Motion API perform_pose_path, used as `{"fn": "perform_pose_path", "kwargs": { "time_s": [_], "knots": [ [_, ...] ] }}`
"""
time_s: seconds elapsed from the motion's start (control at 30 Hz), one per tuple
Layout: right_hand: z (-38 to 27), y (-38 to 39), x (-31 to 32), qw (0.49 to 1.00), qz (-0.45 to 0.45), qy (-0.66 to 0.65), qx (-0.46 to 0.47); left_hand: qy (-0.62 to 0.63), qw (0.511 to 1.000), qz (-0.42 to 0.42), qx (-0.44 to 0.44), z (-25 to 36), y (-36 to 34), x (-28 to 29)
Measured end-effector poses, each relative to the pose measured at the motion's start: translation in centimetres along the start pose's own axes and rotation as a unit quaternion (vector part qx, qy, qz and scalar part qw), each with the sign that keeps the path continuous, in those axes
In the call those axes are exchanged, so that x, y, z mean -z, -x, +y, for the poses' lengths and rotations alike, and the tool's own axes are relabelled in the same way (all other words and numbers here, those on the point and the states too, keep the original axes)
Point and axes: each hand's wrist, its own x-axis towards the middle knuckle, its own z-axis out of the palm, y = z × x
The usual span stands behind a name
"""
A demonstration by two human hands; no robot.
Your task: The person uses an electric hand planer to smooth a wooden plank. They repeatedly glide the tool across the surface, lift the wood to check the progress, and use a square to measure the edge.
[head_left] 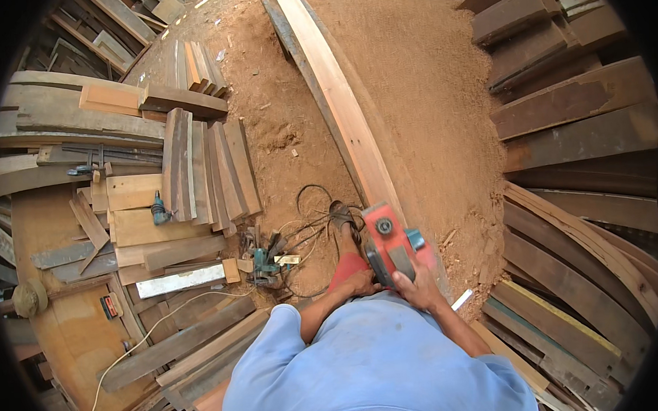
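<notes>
A red electric planer (389, 236) with a black base and a round dark knob is in front of my body, over the near end of a long plank. My right hand (418, 284) is wrapped round its handle. At the planer's lower left side, my left hand (360, 283) has its fingers curled against the black part, partly hidden. The long pale plank (351, 124) runs away from me, lying on a darker board (300, 52). The planer covers its near end.
Sawdust covers the floor (434, 91). Dark timber (574, 99) is stacked at the right. At the left are more boards (83, 113), a teal drill (159, 208) and a green power tool (264, 263). Black cables (315, 188) loop by my foot (339, 211).
</notes>
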Motion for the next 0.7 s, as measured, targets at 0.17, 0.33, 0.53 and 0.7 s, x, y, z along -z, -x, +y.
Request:
{"fn": "perform_pose_path", "kwargs": {
  "time_s": [0.17, 0.33, 0.53, 0.7],
  "knots": [
    [1.3, -0.5, -0.6, 1.000, -0.005, 0.018, -0.020, 0.024, 0.990, -0.010, -0.136, -2.3, -2.9, -3.9],
    [-3.4, -14.4, -2.0, 1.000, 0.017, -0.001, 0.006, 0.031, 0.988, -0.089, -0.119, 0.2, -2.9, -1.8],
    [-9.4, -34.2, -2.6, 0.991, 0.072, -0.045, 0.102, 0.074, 0.940, 0.328, -0.062, 2.6, 0.8, 9.8],
    [-17.3, -47.8, -3.1, 0.998, 0.039, -0.031, 0.049, 0.225, 0.900, 0.369, -0.057, -0.1, -3.1, 13.3]
  ]
}}
